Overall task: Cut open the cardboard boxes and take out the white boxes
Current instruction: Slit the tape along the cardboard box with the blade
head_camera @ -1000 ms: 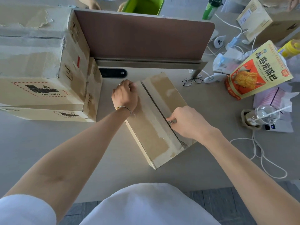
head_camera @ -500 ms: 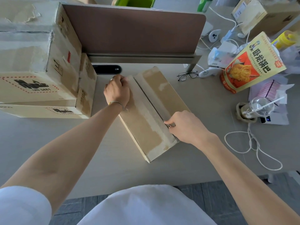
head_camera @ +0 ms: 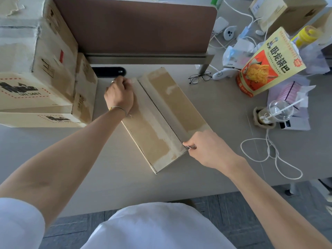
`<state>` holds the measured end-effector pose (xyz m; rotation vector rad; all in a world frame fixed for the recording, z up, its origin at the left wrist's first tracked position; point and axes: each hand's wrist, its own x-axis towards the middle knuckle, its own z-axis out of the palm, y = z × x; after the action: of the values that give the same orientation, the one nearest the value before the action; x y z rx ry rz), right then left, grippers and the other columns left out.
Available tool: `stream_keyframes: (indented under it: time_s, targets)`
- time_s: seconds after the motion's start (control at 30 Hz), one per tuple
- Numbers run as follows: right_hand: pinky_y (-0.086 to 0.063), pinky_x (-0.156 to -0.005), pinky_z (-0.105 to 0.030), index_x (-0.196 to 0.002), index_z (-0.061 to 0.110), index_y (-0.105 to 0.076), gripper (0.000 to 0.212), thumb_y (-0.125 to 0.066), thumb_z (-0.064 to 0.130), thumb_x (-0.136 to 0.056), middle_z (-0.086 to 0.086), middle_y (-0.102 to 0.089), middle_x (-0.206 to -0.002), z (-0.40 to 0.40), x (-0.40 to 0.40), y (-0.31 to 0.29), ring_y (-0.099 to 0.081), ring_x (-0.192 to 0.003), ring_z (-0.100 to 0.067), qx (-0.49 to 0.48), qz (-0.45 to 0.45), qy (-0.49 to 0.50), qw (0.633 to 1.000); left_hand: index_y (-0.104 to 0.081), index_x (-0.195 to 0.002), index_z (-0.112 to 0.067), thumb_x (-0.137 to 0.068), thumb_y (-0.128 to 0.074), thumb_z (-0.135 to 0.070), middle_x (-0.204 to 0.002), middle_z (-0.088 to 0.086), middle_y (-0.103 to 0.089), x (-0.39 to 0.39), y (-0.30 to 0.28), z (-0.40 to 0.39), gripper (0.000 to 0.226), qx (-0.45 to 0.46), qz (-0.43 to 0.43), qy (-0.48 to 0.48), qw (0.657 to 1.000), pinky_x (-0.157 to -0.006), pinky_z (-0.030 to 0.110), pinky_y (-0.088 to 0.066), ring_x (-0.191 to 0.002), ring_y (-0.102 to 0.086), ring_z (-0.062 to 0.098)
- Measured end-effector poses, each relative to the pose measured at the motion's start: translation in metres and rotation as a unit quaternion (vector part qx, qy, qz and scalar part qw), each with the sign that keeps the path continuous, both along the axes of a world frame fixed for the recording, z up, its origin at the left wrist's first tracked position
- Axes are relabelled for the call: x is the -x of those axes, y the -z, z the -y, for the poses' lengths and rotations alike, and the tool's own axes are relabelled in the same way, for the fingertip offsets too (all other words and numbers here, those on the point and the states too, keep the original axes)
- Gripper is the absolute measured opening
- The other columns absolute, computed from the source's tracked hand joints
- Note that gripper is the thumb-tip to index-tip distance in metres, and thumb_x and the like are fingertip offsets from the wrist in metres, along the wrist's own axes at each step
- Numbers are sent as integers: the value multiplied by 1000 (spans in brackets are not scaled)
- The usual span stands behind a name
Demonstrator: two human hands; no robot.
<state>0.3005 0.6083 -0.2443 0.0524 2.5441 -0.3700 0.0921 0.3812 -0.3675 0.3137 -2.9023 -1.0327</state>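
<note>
Right hand (head_camera: 210, 150) reached seam's near end; taped cardboard box (head_camera: 161, 121) flaps shut.

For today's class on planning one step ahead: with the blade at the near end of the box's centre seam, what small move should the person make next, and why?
Probably draw the small metal blade clear off the near edge of the flat brown cardboard box. The right hand pinches it at the very end of the centre seam, which already shows dark along its length, while the left hand grips the far corner.
</note>
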Motion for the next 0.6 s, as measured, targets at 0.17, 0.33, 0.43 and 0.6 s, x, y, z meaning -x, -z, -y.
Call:
stream_keyframes:
  time_s: [0.17, 0.33, 0.43, 0.6]
  targets:
    - [-48, -61, -31, -131, 32, -68, 40, -55, 17, -97, 5, -59, -65, -10, -13, 0, -44, -50, -14, 15, -17, 16, 1000, -65, -107, -19, -103, -41, -34, -110, 12, -71, -3, -2, -1, 29, 2, -10, 0, 1000, -90, 41, -43, -103, -61, 39]
    - [-47, -66, -28, -130, 34, -69, 40, -57, 18, -96, 1, -74, -87, -14, -26, -4, -52, -60, -13, 21, 15, 3, 1000, -63, -108, -18, -103, -39, -34, -108, 12, -70, -4, -3, -1, 29, 12, -13, 8, 1000, -89, 41, -43, -101, -61, 38]
    - [-39, -54, -22, -125, 41, -70, 38, -61, 21, -94, 17, -56, -49, -34, -27, -24, -42, -45, -9, 67, -6, 32, 997, -62, -108, -18, -103, -40, -34, -105, 11, -70, -6, -3, -1, 27, 22, -27, 15, 999, -90, 42, -45, -98, -62, 36]
    - [-41, -52, -17, -113, 37, -78, 34, -62, 15, -93, 15, -59, -52, -76, -10, -39, -51, -47, -8, 105, -76, 66, 989, -61, -121, -18, -96, -41, -24, -115, 10, -68, -12, -3, -5, 32, 73, -57, 92, 991, -107, 45, -31, -115, -55, 35]
